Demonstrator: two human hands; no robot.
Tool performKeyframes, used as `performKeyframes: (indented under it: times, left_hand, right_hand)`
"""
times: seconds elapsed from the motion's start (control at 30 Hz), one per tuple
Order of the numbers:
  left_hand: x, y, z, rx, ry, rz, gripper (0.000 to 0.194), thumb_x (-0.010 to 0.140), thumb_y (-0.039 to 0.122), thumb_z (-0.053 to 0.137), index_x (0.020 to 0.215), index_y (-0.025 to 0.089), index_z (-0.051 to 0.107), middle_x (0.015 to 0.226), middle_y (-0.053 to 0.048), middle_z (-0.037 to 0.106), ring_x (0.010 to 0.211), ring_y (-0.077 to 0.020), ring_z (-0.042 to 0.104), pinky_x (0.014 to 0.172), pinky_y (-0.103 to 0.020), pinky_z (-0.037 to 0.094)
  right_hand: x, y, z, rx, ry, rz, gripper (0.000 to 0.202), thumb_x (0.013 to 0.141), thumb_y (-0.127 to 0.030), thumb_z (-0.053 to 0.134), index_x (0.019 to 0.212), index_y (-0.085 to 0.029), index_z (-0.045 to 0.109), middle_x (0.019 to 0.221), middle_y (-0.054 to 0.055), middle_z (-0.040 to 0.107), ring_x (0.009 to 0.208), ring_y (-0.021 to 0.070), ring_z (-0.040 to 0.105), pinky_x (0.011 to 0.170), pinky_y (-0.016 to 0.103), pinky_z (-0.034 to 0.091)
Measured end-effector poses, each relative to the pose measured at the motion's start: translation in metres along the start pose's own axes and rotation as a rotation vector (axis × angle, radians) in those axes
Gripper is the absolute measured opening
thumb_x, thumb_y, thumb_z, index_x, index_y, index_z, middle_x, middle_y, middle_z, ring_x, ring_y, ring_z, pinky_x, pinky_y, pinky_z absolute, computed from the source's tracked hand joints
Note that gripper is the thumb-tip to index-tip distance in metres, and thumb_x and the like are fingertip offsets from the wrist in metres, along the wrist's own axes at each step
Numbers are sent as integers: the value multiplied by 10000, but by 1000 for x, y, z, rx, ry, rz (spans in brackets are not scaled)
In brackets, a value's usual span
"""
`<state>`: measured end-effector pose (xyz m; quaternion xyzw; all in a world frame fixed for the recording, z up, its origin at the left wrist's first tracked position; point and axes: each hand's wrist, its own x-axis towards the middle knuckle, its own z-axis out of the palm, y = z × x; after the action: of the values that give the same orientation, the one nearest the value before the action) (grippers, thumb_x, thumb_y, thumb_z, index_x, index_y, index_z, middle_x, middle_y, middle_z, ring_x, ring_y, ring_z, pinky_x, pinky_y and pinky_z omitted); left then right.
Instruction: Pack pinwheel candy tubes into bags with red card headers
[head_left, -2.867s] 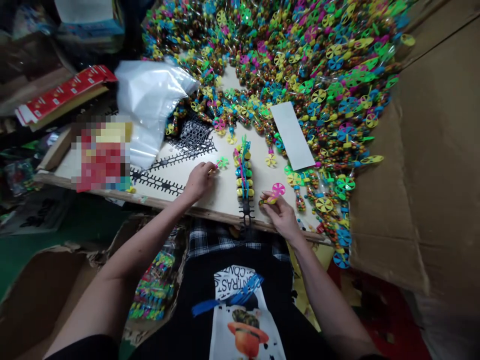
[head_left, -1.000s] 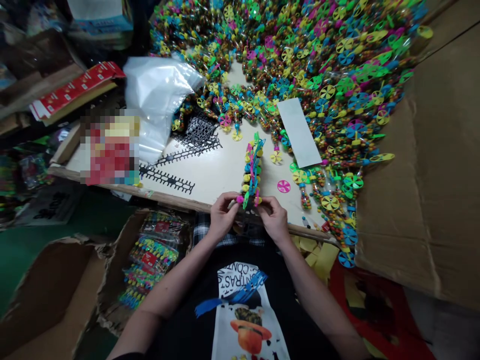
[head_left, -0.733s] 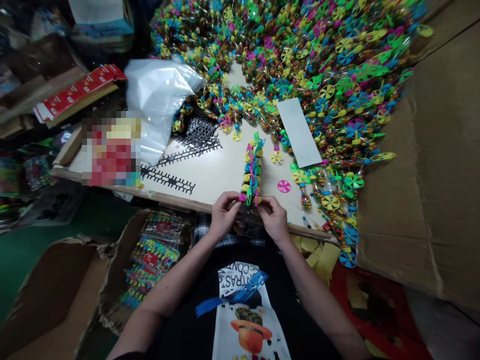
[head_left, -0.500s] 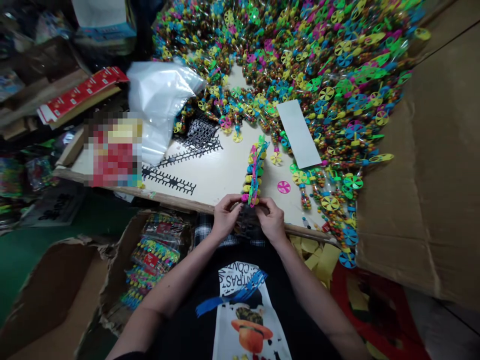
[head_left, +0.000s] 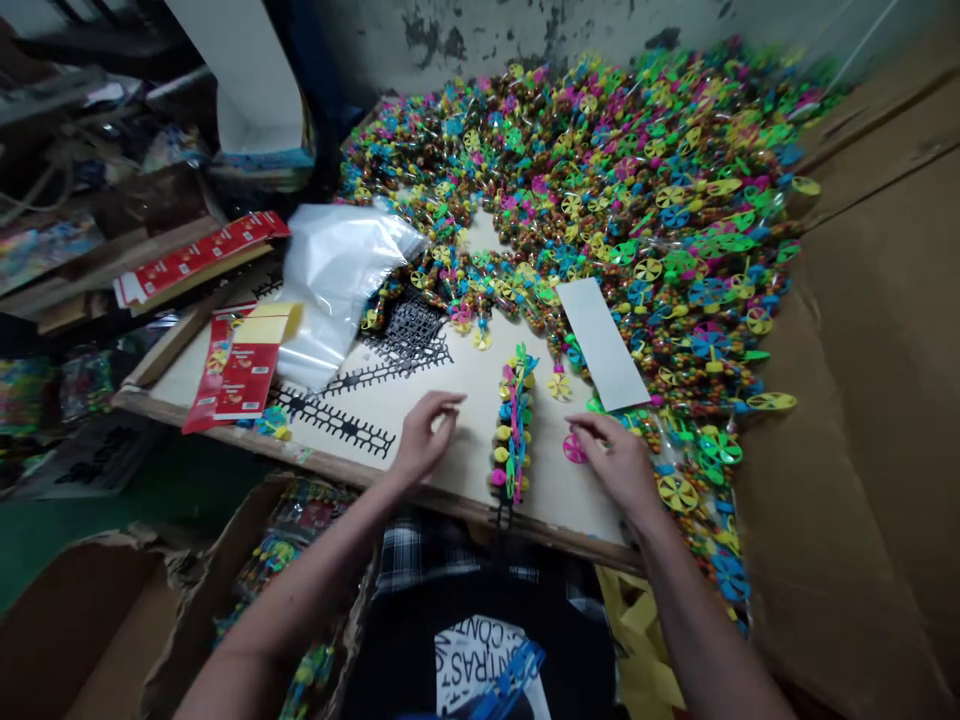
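A row of colourful candy toys lies upright on the pale table, its near end by the front edge. To its left, my left hand hovers over the table, fingers curled but apart, holding nothing. On the other side, my right hand is over a pink wheel, its fingertips beside or on it; whether they grip anything is too small to tell. Black toothed plastic strips lie left of my left hand. A white card rests beyond my right hand.
A big heap of candy toys covers the back and right. Clear plastic bags and red cards lie at the left. Cardboard stands at the right; an open carton sits below the table's left front.
Both hands have let go of the toy row's near end and moved apart, the right one to the pink wheel. The view has tilted up, showing the wall.
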<state>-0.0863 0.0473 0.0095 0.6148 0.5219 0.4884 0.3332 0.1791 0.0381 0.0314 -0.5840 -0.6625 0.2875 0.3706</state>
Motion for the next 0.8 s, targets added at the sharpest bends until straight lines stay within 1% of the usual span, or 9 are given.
performKeyframes:
  times: [0.1,0.2,0.27,0.33,0.47,0.53,0.6,0.7,0.8]
  left_hand:
    - [84,-24,-11,342,29,70,336,742,43,487,964,204,682,945,-86,639,901,-211,588,818,-351,481]
    - [155,-45,-16,664,-37,76,409,716,-18,418,977,167,673,1016,-127,625,977,-250,559,874,-389,434]
    - [182,-53,-16,825,-138,106,363,742,1,408,938,157,671,996,-146,625,981,-274,550,854,-398,426]
    - [195,-57,-15,939,-227,158,287,777,47,416,871,163,661,940,-148,627,958,-287,547,825,-397,422]
    - [195,-56,-17,976,-286,213,220,793,69,418,798,176,610,855,-132,619,912,-275,549,809,-376,415]
    - [185,-53,-22,920,-258,164,177,794,83,432,785,177,582,809,-118,611,848,-259,553,783,-363,419]
    - [168,-48,-28,816,-195,98,117,781,111,473,806,181,564,799,-89,609,795,-230,548,747,-336,424]
    - [127,-42,-37,598,-124,27,167,764,158,527,925,187,558,862,-49,615,792,-187,541,731,-294,427]
    - [77,-37,-38,439,-113,-86,231,808,230,509,1031,182,546,819,-23,595,733,-162,523,701,-280,424]
  right_hand:
    - [61,3,-1,-30,44,-77,194,802,-264,529,878,-250,707,886,36,712,807,211,650,769,363,519]
    - [127,0,21,-94,-39,-235,224,801,-186,518,873,-257,717,901,28,709,853,208,641,806,357,500]
    - [164,-3,44,-176,-155,-344,255,802,-132,511,879,-257,721,951,27,701,882,200,633,811,341,489]
    - [191,-5,69,-291,-268,-434,315,790,-64,496,911,-253,717,1033,30,679,924,196,621,797,318,478]
    - [217,-4,106,-424,-389,-555,316,758,-15,536,921,-228,704,1143,35,636,982,192,596,810,286,459]
    - [220,-1,113,-417,-398,-571,252,774,-39,551,887,-213,695,1152,37,633,984,185,593,829,281,455]
    - [218,3,111,-383,-382,-551,231,803,-64,533,901,-212,680,1167,37,627,998,183,591,842,287,460]
    - [203,9,92,-267,-203,-453,192,862,-161,506,983,-210,647,1138,48,630,1017,190,584,868,315,466]
    - [161,10,60,-111,63,-284,247,903,-359,486,1055,-204,604,993,45,647,909,179,605,814,325,492]
